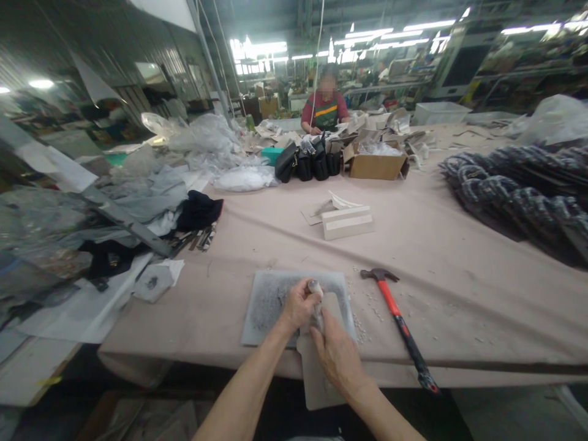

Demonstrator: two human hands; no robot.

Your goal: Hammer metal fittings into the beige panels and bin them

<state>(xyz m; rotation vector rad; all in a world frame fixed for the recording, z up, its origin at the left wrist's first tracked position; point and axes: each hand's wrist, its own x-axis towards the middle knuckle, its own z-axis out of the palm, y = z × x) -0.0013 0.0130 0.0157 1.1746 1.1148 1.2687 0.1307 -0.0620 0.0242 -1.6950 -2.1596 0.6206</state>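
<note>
My left hand (301, 304) is closed, fingers pinching the upper part of a short rod-like punch (315, 286) with a round metal top and whitish wrapping. Close by on the right, my right hand (339, 350) grips a flat beige piece (316, 386), thumb and fingers near the punch's lower part; whether they touch it I cannot tell. The piece extends over the table's front edge. Beneath lies a grey, worn board (266, 306) with dark marks. A claw hammer (395, 306) with a red and black handle rests to the right. The punch's lower end is hidden.
Small pale bits (361, 331) lie right of the board. Ahead is a folded beige piece (348, 222). Farther back stand black bags (312, 162), a cardboard box (376, 164) and a co-worker (325, 107). Plastic bags (202, 147) pile up left; dark bundles (519, 196) right.
</note>
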